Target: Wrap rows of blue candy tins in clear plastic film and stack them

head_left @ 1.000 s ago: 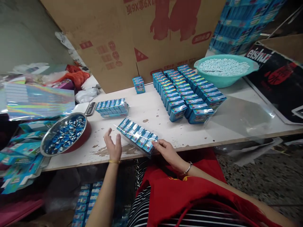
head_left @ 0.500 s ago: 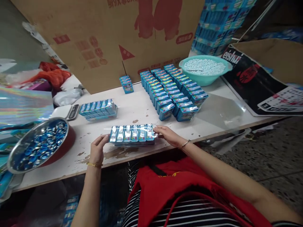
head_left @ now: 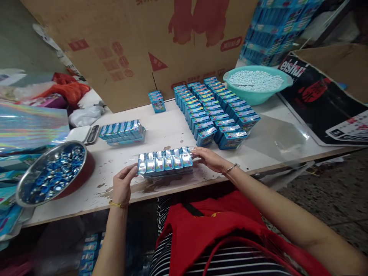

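Near the front edge of the table lies a pack of small blue boxes (head_left: 164, 161), standing in one row in clear plastic film. My left hand (head_left: 124, 184) grips its left end between thumb and fingers. At the opposite end, my right hand (head_left: 211, 159) pinches the film by the corner, its other fingers curled partly out of sight. A second wrapped pack (head_left: 122, 132) rests just behind, to the left. Several rows of loose blue boxes (head_left: 207, 111) stand beyond my right hand, and a short stack of similar boxes (head_left: 156, 101) is by the carton.
A metal bowl of blue and silver caps (head_left: 21, 193) is at the left, beside a small scale (head_left: 82, 134). Behind stands a large carton (head_left: 115, 38). A turquoise basin of white pellets (head_left: 255, 97) sits at the back right, near a black printed sheet (head_left: 304, 103).
The held pack has turned slightly, its right end now a little higher, with both hands still on its ends. The whole view has shifted slightly.
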The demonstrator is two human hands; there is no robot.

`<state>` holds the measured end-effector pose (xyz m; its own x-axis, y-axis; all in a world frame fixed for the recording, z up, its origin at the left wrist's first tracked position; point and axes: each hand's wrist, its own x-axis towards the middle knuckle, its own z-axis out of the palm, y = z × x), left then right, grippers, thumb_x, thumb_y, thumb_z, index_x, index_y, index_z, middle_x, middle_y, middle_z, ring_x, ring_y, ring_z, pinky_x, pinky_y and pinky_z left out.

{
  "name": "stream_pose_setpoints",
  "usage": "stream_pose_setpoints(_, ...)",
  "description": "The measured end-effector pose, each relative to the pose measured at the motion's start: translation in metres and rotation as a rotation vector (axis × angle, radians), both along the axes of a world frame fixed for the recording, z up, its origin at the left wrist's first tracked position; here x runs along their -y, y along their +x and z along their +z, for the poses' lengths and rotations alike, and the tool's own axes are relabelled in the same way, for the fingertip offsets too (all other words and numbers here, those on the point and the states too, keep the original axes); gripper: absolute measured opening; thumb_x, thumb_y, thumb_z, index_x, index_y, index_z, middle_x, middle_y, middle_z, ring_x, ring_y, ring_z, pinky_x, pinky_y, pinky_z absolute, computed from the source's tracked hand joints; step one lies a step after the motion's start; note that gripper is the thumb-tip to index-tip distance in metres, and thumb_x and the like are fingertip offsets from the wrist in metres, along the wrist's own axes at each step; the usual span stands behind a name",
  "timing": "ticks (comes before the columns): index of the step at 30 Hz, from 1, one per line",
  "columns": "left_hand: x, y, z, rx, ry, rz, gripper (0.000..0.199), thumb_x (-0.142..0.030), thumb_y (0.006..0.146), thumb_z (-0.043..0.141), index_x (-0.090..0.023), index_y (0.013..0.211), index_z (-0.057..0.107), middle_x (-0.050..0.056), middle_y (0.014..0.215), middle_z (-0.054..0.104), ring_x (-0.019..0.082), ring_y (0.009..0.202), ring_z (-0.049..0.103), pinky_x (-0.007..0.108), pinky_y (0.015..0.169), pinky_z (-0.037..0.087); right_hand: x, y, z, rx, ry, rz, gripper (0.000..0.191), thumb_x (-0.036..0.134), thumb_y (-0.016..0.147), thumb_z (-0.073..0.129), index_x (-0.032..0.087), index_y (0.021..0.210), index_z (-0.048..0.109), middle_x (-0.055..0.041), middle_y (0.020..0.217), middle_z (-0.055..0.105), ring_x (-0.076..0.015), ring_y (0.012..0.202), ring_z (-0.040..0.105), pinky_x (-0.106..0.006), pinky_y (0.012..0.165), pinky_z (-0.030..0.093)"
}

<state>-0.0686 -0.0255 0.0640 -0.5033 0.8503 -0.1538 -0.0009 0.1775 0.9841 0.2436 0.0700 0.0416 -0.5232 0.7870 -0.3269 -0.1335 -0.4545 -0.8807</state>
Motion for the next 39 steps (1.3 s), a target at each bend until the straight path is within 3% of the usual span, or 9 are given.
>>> stream_pose_setpoints(11, -0.003, -0.002, -0.006, -0.027, -0.027, -0.016, 0.035, -0.041, 0.060, 0.081, -0.017, 0.086, 0.076, 0.006, 0.086, 0.072, 0.012, 0.069, 0.054, 0.025, 0.062, 0.043, -0.004, 0.000, -0.009, -0.051, -0.026, 0.004, 0.027, 0.042, 0.076, 0.067, 0.018, 0.080, 0.057, -0.0022, 0.086, 0.058, -0.0171, 0.089, 0.054, -0.030, 0.076, 0.046)
stream_pose_setpoints(21, -0.012, -0.001, 0.002, 0.080, -0.004, 0.064, 0.034, -0.037, 0.050, 0.086, -0.016, 0.075, 0.075, 0.003, 0.078, 0.071, 0.009, 0.063, 0.052, 0.021, 0.058, 0.042, -0.006, -0.003, 0.002, -0.086, -0.041, -0.025, 0.029, 0.043, 0.073, 0.068, 0.018, 0.078, 0.054, -0.0018, 0.088, 0.060, -0.0154, 0.084, 0.055, -0.028, 0.072, 0.046)
stream_pose_setpoints(26, -0.012, -0.005, 0.000, 0.059, -0.037, 0.059, 0.038, -0.039, 0.049, 0.086, -0.015, 0.076, 0.075, 0.005, 0.084, 0.071, 0.010, 0.067, 0.053, 0.021, 0.057, 0.041, -0.007, -0.002, 0.003, -0.074, -0.034, -0.011, 0.034, 0.046, 0.071, 0.071, 0.017, 0.078, 0.054, -0.0017, 0.087, 0.059, -0.0151, 0.085, 0.055, -0.026, 0.071, 0.045)
stream_pose_setpoints(28, -0.013, -0.007, 0.000, 0.037, -0.072, 0.049, 0.041, -0.040, 0.050, 0.086, -0.014, 0.079, 0.075, 0.004, 0.083, 0.070, 0.010, 0.068, 0.052, 0.022, 0.060, 0.042, -0.006, -0.004, 0.003, -0.056, -0.044, -0.032, 0.039, 0.052, 0.071, 0.071, 0.017, 0.077, 0.053, -0.0006, 0.083, 0.057, -0.0136, 0.080, 0.054, -0.025, 0.070, 0.045)
stream_pose_setpoints(33, -0.022, -0.008, 0.002, -0.011, -0.134, 0.010, 0.046, -0.047, 0.052, 0.083, -0.014, 0.082, 0.071, 0.002, 0.077, 0.066, 0.013, 0.073, 0.055, 0.025, 0.070, 0.044, 0.000, -0.014, 0.000, 0.069, -0.109, -0.274, 0.066, 0.083, 0.064, 0.055, 0.017, 0.071, 0.049, 0.0001, 0.073, 0.051, -0.0118, 0.066, 0.049, -0.024, 0.061, 0.039)
stream_pose_setpoints(35, -0.027, -0.006, 0.001, -0.045, -0.125, 0.048, 0.045, -0.048, 0.051, 0.080, -0.014, 0.077, 0.069, 0.001, 0.072, 0.063, 0.013, 0.070, 0.054, 0.025, 0.066, 0.041, 0.005, -0.018, -0.001, 0.137, -0.040, -0.303, 0.067, 0.083, 0.062, 0.057, 0.017, 0.069, 0.049, 0.0005, 0.069, 0.049, -0.0112, 0.062, 0.045, -0.024, 0.058, 0.035)
stream_pose_setpoints(39, -0.031, -0.002, 0.006, -0.092, -0.103, 0.056, 0.037, -0.046, 0.048, 0.076, -0.015, 0.062, 0.061, -0.002, 0.060, 0.055, 0.011, 0.061, 0.048, 0.024, 0.060, 0.037, 0.014, -0.020, 0.001, 0.185, 0.185, -0.262, 0.055, 0.067, 0.068, 0.067, 0.017, 0.061, 0.046, 0.0036, 0.059, 0.041, -0.0102, 0.059, 0.036, -0.025, 0.058, 0.029)
